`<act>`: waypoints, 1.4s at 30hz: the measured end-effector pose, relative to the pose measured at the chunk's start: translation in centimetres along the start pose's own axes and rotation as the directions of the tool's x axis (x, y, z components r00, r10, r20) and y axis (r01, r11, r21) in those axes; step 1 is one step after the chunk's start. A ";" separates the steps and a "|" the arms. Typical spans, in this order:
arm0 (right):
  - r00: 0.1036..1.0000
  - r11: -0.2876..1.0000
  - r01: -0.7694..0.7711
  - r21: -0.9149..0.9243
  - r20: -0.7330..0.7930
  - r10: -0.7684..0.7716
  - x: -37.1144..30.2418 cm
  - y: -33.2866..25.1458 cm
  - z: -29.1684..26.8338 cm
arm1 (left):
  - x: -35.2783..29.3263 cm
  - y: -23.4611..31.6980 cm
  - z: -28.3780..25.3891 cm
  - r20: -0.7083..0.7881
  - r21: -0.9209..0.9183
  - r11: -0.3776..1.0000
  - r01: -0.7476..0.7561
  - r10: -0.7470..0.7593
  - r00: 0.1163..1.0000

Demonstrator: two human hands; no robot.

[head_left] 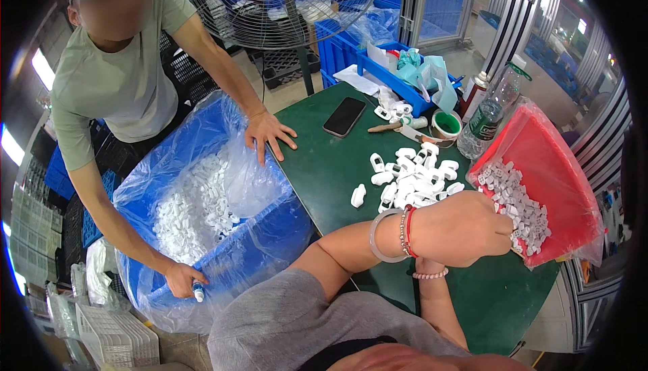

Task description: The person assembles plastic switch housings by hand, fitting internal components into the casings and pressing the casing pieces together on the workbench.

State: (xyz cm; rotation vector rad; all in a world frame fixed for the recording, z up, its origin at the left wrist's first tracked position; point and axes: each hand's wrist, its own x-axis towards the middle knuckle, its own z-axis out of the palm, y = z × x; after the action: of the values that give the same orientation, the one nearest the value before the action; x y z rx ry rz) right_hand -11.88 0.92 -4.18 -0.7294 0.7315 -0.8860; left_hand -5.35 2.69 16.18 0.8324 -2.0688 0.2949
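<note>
My left hand (462, 229), with a clear bangle and beaded bracelets at its wrist, is closed in front of the red bin (540, 141). Its fingertips are at the near edge of small pale plastic parts (520, 209) in that bin; whatever they grip is hidden. Behind and below it comes my right wrist (430, 273) with a pink bead bracelet; the right hand's fingers are covered by the left. Just beyond my left hand, white plastic oval-looped pieces (415, 179) lie heaped on the green table (317, 141).
A phone (344, 117), a tape roll (446, 124), a water bottle (489, 121) and a spray can (474, 94) stand or lie farther back. At left, a co-worker leans over a plastic-lined blue crate (270, 236) of white parts, one hand (268, 135) on the table edge.
</note>
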 end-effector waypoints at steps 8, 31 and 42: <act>0.998 1.000 0.014 0.008 -0.056 -0.013 0.2 -0.9 0.4 | 0.1 0.1 -0.1 -0.018 0.017 1.000 0.005 -0.005 1.000; 0.995 0.997 -0.068 0.040 -0.073 0.071 1.3 -0.3 1.5 | -0.2 -0.1 0.0 -0.039 0.016 1.000 -0.020 0.020 0.999; 0.975 0.996 0.050 0.072 -0.219 -0.033 -0.2 -1.7 0.9 | -0.2 -0.2 -0.1 0.034 0.015 1.000 0.013 -0.014 0.999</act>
State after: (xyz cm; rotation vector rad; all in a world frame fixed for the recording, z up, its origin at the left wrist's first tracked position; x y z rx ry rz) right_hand -11.91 0.57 -2.24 -0.5864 0.8737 -1.0375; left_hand -5.06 2.64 16.09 0.8653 -2.0944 0.2908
